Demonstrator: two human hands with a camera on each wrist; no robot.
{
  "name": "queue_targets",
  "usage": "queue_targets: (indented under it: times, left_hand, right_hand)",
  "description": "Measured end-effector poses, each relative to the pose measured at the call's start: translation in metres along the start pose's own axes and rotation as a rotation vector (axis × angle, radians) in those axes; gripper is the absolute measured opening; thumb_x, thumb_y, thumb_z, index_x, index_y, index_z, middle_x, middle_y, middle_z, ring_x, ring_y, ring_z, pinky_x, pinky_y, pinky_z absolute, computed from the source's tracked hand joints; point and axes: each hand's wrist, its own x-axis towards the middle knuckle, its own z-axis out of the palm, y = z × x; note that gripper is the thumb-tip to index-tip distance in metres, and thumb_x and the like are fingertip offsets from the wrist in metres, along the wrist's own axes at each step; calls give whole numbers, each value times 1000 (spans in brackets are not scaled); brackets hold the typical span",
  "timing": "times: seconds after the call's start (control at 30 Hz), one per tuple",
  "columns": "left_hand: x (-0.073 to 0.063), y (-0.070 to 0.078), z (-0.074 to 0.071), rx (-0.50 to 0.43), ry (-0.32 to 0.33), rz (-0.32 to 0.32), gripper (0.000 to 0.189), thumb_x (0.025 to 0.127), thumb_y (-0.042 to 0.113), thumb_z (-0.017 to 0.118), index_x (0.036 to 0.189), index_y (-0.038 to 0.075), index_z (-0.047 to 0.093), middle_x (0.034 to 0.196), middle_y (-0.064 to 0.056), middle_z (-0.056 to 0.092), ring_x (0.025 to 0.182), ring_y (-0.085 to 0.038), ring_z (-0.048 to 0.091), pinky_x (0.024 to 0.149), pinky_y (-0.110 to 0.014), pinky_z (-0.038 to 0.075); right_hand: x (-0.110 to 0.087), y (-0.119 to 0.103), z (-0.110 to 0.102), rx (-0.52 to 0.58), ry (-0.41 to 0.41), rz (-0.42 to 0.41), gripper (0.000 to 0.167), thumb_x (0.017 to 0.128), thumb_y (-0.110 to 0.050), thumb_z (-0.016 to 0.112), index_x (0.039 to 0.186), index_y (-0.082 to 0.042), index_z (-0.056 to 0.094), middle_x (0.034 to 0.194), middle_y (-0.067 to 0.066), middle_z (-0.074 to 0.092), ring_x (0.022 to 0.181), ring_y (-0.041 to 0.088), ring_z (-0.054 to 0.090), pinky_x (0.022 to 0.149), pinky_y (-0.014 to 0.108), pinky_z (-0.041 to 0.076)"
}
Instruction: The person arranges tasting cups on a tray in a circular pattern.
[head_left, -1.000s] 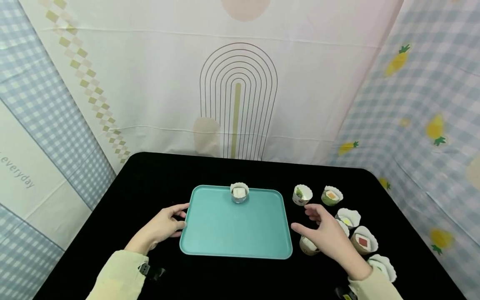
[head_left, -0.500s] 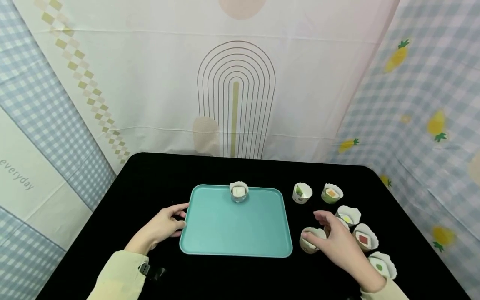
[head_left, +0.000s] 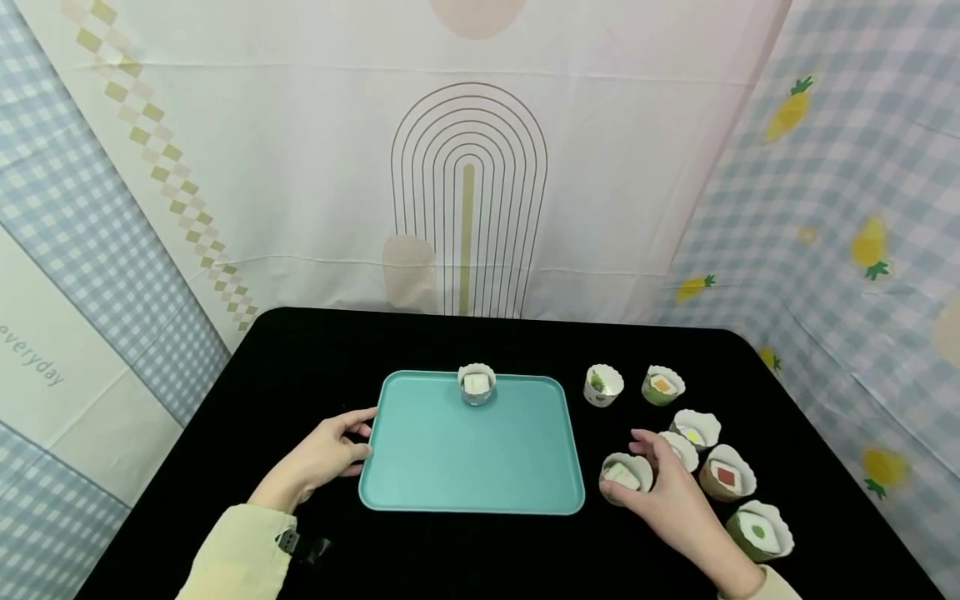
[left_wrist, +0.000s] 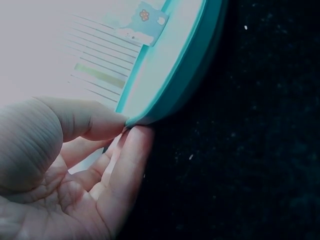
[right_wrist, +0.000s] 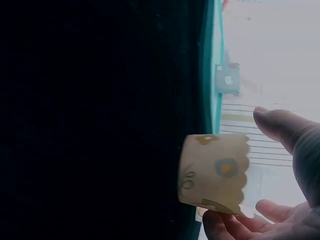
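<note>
On the black table lies a teal tray (head_left: 472, 467). A paper baking cup (head_left: 476, 396) with a white block in it stands near its far edge. My left hand (head_left: 330, 450) pinches the tray's left rim between thumb and fingers, as the left wrist view shows. My right hand (head_left: 675, 500) spreads around a paper baking cup (head_left: 621, 461) right of the tray, which also holds a white block. In the right wrist view this flower-printed cup (right_wrist: 215, 172) sits between thumb and fingers. The thumb (right_wrist: 280, 125) stands off its side; the fingertips (right_wrist: 215, 220) are close by the opposite side.
Several more paper cups stand at the right: one with a green piece (head_left: 603, 387), one with an orange-marked block (head_left: 663, 388), one with a red-marked block (head_left: 727, 475), and one with a green-dotted block (head_left: 761, 533). Printed cloth (head_left: 600, 208) hangs behind the table.
My right hand has moved right and toward me, from beside the tray to around the near paper cup. The left hand keeps its hold on the tray.
</note>
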Motion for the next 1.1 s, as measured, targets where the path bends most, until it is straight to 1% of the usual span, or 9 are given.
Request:
queue_targets:
  times: [0.17,0.23,0.33,0.4,0.47,0.7,0.93,1.1]
  left_hand:
    - [0,-1,0,-3,5,3,60,90,-1,59,146,15,45,113,-12,49,86,-24,63,79,-42,56]
    - [0,-1,0,-8,4,0,60,90,-1,59,146,15,44,113,-12,49,86,-24,62,79,-42,56]
    - [1,0,0,-12,4,-2,60,90,-1,59,146,16,45,113,-12,50,85,-24,62,80,-42,56]
    - [1,0,1,-6,3,5,60,90,-1,59,146,16,44,114,-12,49,85,-25,62,80,-42,56]
    - [0,0,1,3,3,14,61,90,-1,59,146,15,44,114,-12,49,84,-25,62,79,-42,56]
    - [-1,2,0,7,17,3,60,90,-1,59,146,17,45,113,-11,49,85,-24,62,79,-41,56]
    - [-1,2,-1,8,11,7,60,91,-1,57,146,18,45,113,-11,49,86,-24,62,80,-41,56]
    - [0,0,0,-2,5,1,60,91,-1,58,145,18,45,113,-11,49,86,-24,62,80,-41,56]
  right_hand:
    - [-3,5,4,-12,-29,38,93,77,-52,77,145,-6,33,136,19,49,120,35,50,92,51,45]
    - [-4,7,6,-6,-39,56,92,76,-50,79,144,-6,35,134,18,50,114,31,54,88,45,48]
    - [-4,10,8,13,-32,81,87,75,-45,81,141,-5,39,127,16,54,103,25,58,78,35,50]
    - [-5,13,9,34,-27,95,84,75,-42,82,139,-5,42,124,16,55,101,23,58,75,30,51]
    - [-5,15,10,50,-26,103,81,75,-39,83,137,-5,43,122,15,56,101,23,58,75,28,51]
    - [-6,19,13,36,-45,99,74,73,-34,85,131,-6,48,123,12,56,108,23,56,85,31,49]
    - [-4,19,15,21,-46,81,68,75,-30,83,128,-5,49,117,11,59,103,23,57,82,37,47]
    - [-4,19,14,3,-33,81,64,77,-31,82,127,-6,50,116,11,59,104,24,57,84,39,47]
